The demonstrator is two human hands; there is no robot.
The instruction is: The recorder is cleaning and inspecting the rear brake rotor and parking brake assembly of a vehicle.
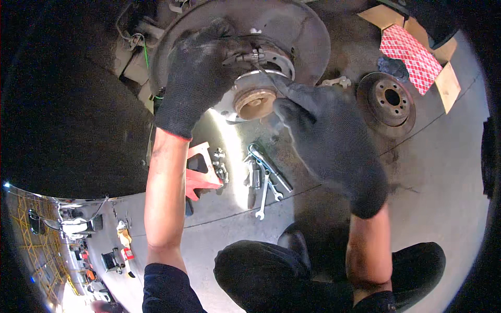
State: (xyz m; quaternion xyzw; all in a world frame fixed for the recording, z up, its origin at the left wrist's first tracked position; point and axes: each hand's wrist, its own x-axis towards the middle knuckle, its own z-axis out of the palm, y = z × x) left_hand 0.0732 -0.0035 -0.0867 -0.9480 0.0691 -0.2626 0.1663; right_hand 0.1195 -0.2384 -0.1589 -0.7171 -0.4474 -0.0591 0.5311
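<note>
A wheel hub (254,101) stands in front of a round, worn backing plate (309,36). Along the hub's upper side runs a curved brake shoe (282,58), with a small coil spring and adjuster (257,55) near it. My left hand (198,73), in a black knit glove, curls its fingers around parts left of the spring; what they grip is hidden. From the lower right comes my gloved right hand (334,133), slightly blurred. Its thumb and fingers pinch a thin, dark rod-like tool (267,76), whose tip reaches the spring area.
On the floor below lie several wrenches (264,195), a ratchet (276,175), and small metal parts (220,167) beside a red jack stand (209,182). At right are a rusty brake disc (380,117) and an opened cardboard box (450,88). A dark body panel (73,130) fills the left.
</note>
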